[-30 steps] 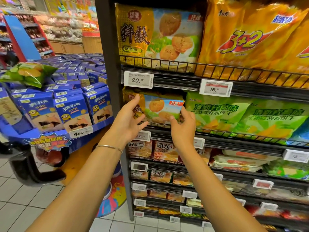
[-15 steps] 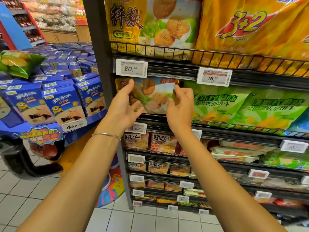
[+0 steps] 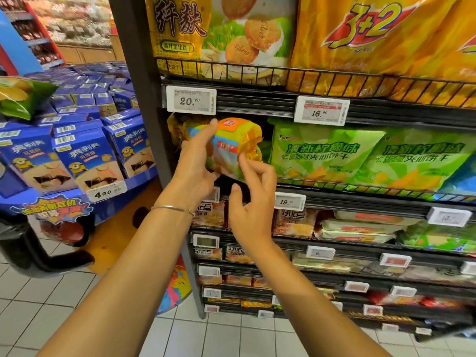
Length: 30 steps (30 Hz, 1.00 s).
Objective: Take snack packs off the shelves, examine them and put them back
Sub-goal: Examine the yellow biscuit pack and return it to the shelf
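- Fingers of the left hand [image 3: 195, 161] wrap the near side of the snack pack [image 3: 229, 148]; right hand [image 3: 251, 199] pinches its lower right edge between thumb and fingertips.
- Pack sits tilted in front of the second shelf [image 3: 360, 199], clear of the wire rail, beside the green lemon packs [image 3: 324, 153].
- Step in hand looks like examining.
- Next probably calls for turning it, then sliding it back under the price tag [image 3: 191, 100].
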### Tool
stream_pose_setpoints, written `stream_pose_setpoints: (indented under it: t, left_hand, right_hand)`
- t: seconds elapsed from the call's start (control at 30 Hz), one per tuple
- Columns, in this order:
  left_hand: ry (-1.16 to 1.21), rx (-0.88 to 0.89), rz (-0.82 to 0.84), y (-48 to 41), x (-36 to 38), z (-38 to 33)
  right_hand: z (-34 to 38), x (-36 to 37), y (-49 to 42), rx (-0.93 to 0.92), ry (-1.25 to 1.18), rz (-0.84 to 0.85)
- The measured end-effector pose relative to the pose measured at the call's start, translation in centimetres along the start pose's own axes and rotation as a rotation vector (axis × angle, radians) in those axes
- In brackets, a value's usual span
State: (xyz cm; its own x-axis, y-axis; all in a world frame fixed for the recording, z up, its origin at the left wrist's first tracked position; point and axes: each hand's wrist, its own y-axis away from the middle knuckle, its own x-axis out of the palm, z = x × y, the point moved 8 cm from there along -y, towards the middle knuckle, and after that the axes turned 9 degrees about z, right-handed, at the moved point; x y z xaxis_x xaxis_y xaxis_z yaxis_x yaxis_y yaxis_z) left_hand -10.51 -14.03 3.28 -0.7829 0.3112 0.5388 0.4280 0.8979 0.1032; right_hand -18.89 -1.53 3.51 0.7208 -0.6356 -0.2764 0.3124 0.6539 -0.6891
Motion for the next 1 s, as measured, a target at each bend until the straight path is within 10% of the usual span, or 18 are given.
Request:
stream_pose_setpoints:
  t: [0.3, 0.5, 0.83, 1.0]
  left_hand:
    - [0.039, 0.049, -0.055, 2.2, 0.7, 0.4]
    - [-0.017, 0.081, 0.046, 4.2, 2.1, 1.0]
    - [-0.384, 0.245, -0.001, 8.6, -1.8, 1.5]
    - [-0.435, 0.023, 0.1, 8.2, -5.4, 2.7]
  right_hand:
    - [-4.4, -2.0, -1.4, 0.276, 0.08, 0.093]
    - [-3.7, -4.4, -0.8, 0.113, 0.182, 0.026]
    - [-5.8, -11.1, 3.5, 0.275, -0.585, -0.331]
    - [-8.8, -11.8, 5.3, 0.471, -0.792, -0.129]
